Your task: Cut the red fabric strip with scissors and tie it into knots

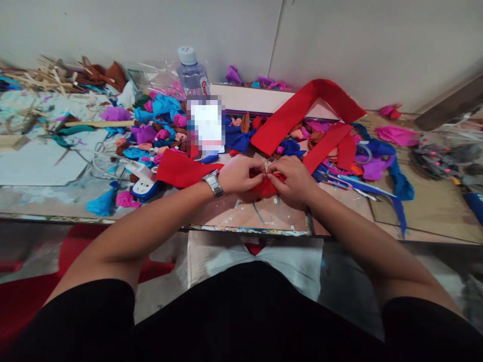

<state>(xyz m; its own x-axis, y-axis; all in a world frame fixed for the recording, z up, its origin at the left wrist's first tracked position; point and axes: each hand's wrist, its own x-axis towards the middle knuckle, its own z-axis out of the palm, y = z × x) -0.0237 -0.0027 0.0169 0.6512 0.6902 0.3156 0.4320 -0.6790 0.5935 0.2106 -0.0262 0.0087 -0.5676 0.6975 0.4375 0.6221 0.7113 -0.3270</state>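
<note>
My left hand (241,174), with a metal watch (214,183) on its wrist, pinches a piece of red crepe paper (266,188) over the table. Close beside it, my right hand (290,177) pinches the same piece, thumb against fingers, the tips of both hands almost meeting. Left of my left hand lies another red strip (183,168). A long folded red strip (289,120) rests on the heap beyond my hands, and a shorter red strip (328,146) lies beyond my right hand. Scissors (335,181) with pink handles lie to the right of it.
A lit phone (207,125) leans before a clear bottle (192,75). Crumpled coloured paper pieces (143,133) spread along the table's back. A power strip (145,186) with a cable stands left; wood sticks (45,75) pile up far left. Cardboard (433,201) lies right.
</note>
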